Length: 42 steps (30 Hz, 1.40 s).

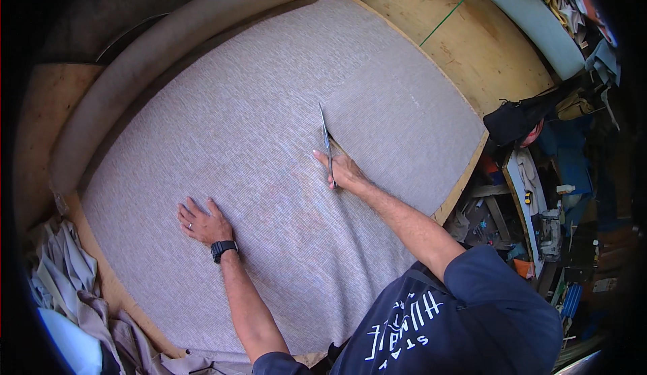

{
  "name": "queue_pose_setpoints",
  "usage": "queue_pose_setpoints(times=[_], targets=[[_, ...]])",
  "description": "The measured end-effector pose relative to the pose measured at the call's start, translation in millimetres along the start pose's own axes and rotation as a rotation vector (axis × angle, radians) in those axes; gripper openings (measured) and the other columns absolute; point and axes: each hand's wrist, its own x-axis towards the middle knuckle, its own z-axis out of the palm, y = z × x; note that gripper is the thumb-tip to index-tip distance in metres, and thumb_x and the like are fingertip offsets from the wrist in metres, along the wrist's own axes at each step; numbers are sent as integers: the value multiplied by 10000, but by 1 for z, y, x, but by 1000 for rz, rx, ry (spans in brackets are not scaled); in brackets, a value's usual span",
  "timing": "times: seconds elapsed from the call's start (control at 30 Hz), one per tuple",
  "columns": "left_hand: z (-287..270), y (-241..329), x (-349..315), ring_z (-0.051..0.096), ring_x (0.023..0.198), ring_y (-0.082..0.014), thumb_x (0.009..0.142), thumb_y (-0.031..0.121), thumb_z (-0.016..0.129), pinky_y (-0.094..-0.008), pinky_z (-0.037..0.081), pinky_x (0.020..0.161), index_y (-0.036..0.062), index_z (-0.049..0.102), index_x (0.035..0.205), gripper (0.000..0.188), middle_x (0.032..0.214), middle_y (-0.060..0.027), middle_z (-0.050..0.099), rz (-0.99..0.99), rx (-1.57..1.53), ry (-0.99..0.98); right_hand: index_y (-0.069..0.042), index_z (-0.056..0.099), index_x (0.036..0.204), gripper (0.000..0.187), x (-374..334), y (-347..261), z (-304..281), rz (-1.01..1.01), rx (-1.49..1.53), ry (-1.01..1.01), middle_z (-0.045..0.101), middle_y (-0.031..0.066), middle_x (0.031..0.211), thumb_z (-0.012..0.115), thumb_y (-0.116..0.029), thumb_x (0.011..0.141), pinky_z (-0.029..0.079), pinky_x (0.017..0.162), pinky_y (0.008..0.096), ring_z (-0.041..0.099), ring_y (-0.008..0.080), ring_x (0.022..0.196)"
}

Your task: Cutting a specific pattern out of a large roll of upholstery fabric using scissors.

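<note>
Pale wood edges of a broad work table (447,206) show around the grey-beige cloth (263,99) that covers nearly all of it. On that cloth, right of its middle, stand the scissors (325,129), slim and metallic, blades lying close together and points aimed away from the wearer. Their handles sit in the right hand (345,171), fingers curled around them with the thumb side turned inward, a hold that seems meant for steering the blades along the cloth. Well apart, the left hand (210,227) lies palm down, fingers spread, gripping nothing; I take it to be keeping the cloth flat and steady. Soft folds run from the scissors toward the wearer's body. Flecked, streaky weave fills most of the surface, while a smoother patch lies right of the blades; whether it is a second layer, I cannot tell. Along the far left edge curves a thick brown roll (189,35). Crumpled fabric (67,260) slumps at the near left, and beyond the right edge rests a stained wooden board (472,45).
</note>
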Motion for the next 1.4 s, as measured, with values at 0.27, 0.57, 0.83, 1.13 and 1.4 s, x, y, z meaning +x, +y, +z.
queue_pose_setpoints(times=[0.27, 0.57, 0.83, 1.13, 1.4], targets=[[2, 3, -2, 217, 1470, -345, 958, 423, 537, -527, 114, 1198, 101, 395, 1475, 626, 1560, -173, 315, 24, -41, 30, 5, 610, 723, 645, 6, 8, 16, -83, 259, 45, 573, 62, 575, 600, -615, 902, 448, 394, 282, 586, 145, 461], [4, 1, -1, 260, 1448, -348, 957, 455, 531, -537, 152, 1181, 92, 421, 1453, 624, 1550, -172, 340, 27, 4, 60, -93, 478, 680, 602, 20, -23, 35, 61, 592, 81, 533, 49, 570, 613, -647, 874, 351, 323, 265, 559, 145, 437], [-3, 4, -1, 228, 1463, -353, 954, 413, 556, -537, 141, 1188, 89, 410, 1456, 616, 1558, -173, 322, 15, -28, 14, -100, 498, 736, 557, 29, -34, 57, 53, 849, 73, 539, 37, 577, 628, -622, 878, 304, 342, 282, 564, 166, 449], [-6, 5, -3, 211, 1471, -339, 961, 422, 549, -533, 128, 1199, 90, 402, 1464, 621, 1574, -158, 292, -2, -10, -15, -83, 484, 770, 673, 45, -56, 45, 121, 945, 64, 513, 38, 569, 601, -744, 815, 293, 307, 263, 555, 158, 440], [-5, 3, -1, 195, 1478, -337, 969, 433, 532, -528, 114, 1205, 90, 396, 1469, 622, 1580, -158, 280, -4, -1, -32, -70, 488, 793, 661, 43, -56, 45, 71, 938, 74, 529, 52, 621, 609, -719, 831, 318, 311, 223, 582, 157, 481]])
